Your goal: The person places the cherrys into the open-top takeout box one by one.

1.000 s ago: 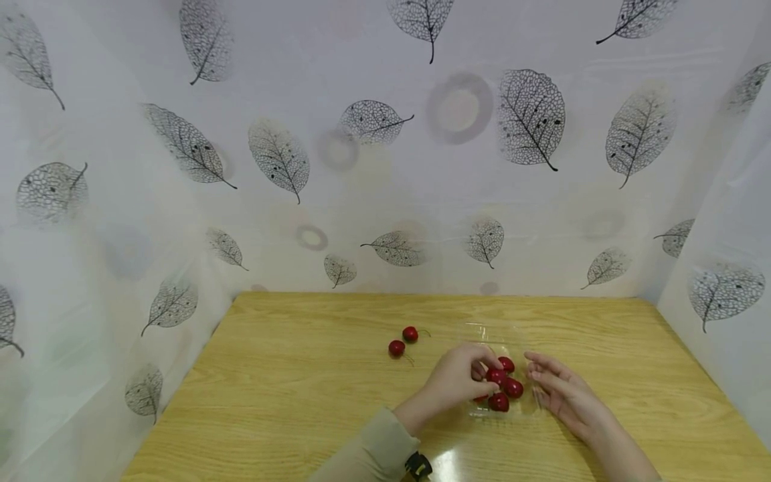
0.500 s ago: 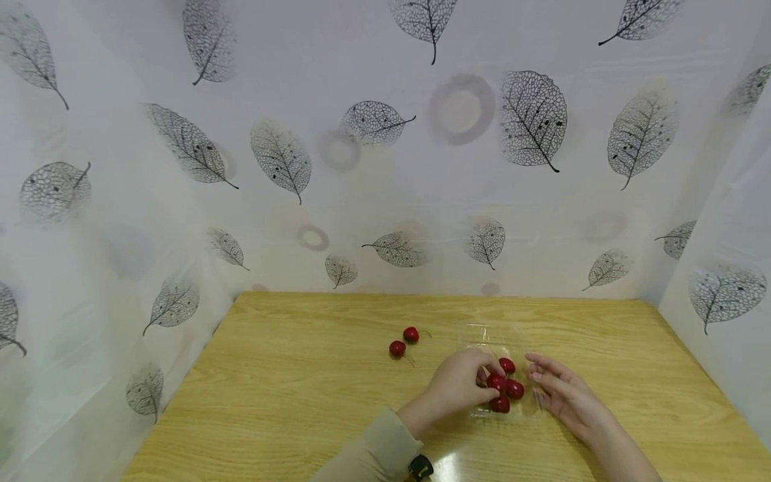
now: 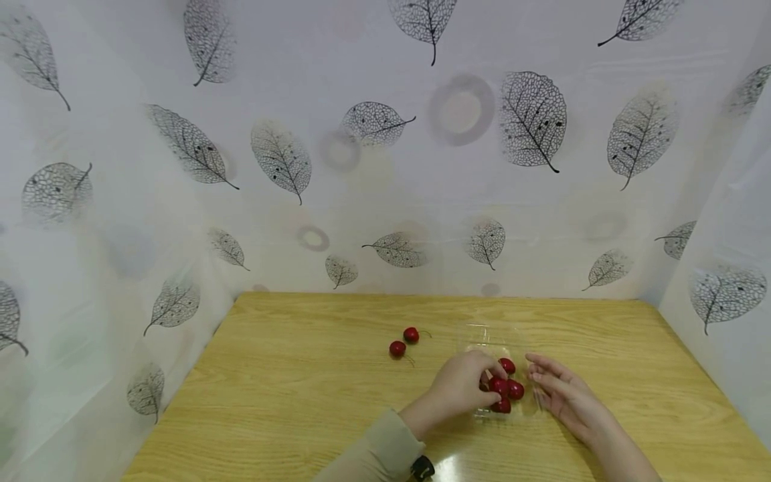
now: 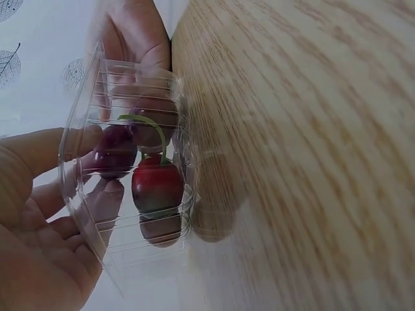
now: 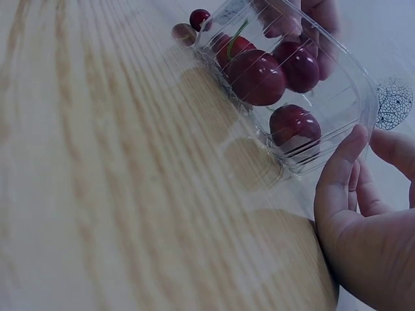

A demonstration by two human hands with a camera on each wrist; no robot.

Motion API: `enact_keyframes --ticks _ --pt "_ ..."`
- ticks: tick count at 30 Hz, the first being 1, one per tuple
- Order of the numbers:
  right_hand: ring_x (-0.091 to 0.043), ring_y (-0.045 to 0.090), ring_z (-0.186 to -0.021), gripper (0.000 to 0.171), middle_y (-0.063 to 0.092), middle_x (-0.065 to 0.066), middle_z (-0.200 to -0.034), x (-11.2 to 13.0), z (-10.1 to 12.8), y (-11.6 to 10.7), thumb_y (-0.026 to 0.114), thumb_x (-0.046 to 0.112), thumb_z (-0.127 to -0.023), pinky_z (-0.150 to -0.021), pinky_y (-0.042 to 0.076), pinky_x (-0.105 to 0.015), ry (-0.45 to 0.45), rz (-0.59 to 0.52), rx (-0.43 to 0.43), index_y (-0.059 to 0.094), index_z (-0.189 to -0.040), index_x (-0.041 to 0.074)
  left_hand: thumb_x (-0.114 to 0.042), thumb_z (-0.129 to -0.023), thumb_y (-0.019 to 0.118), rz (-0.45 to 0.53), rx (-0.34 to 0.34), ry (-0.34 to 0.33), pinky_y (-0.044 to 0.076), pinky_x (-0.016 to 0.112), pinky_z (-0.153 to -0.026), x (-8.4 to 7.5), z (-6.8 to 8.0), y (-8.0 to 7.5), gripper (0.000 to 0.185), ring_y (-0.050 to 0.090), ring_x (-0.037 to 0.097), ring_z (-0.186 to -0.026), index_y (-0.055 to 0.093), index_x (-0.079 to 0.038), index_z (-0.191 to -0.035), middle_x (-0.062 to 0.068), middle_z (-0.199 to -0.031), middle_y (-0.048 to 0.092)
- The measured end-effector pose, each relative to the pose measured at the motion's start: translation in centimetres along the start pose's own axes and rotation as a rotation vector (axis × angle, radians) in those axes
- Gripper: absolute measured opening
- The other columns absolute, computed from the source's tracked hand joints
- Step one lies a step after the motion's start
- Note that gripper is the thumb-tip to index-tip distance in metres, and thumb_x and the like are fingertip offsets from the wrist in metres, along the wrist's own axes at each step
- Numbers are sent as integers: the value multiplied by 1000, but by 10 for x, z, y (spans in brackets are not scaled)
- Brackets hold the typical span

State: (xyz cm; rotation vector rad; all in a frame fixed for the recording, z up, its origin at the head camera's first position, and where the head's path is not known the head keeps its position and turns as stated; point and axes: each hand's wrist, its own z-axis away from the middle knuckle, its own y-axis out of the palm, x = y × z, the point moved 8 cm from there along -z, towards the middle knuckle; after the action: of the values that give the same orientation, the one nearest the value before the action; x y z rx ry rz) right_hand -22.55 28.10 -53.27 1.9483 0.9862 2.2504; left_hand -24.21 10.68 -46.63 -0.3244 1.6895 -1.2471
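A clear plastic container stands on the table with several dark red cherries in it. My left hand reaches over its left side and pinches one cherry between thumb and fingertip. Beside that fruit lies a redder cherry with a green stem. At the container's right wall, my right hand touches the plastic with fairly straight fingers. In the right wrist view, another cherry sits close to these fingers. The left hand covers part of the container in the head view.
Two loose cherries with stems, one farther back and one nearer, lie left of the container on the wooden table. A pale leaf-patterned sheet hangs behind the table and along both sides.
My left hand has shifted slightly right and toward the table's near side with the pinched cherry. The right hand and the two loose cherries stay put.
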Motion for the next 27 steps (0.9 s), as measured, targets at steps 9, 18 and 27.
enact_keyframes --ticks 9,18,27 --pt "1 65 -109 47 67 15 -122 -1 0 0 41 2 -112 -93 57 -17 19 23 -21 69 -132 34 -13 -91 85 148 -29 17 49 9 -70 4 3 -3 20 57 -7 -80 78 -18 -109 -10 -104 70" --pt "3 64 -109 46 66 16 -121 -1 0 -3 42 4 -113 -93 57 -17 43 39 -59 70 -130 36 -8 -93 81 287 -42 47 51 9 -73 7 4 -4 17 59 -7 -81 78 -13 -109 -5 -104 73" --pt "2 65 -108 46 66 17 -120 -2 0 -5 43 4 -113 -92 57 -17 43 45 -77 70 -129 37 -4 -93 79 496 -61 30 54 12 -76 14 2 -9 18 60 -7 -79 77 -5 -111 6 -105 77"
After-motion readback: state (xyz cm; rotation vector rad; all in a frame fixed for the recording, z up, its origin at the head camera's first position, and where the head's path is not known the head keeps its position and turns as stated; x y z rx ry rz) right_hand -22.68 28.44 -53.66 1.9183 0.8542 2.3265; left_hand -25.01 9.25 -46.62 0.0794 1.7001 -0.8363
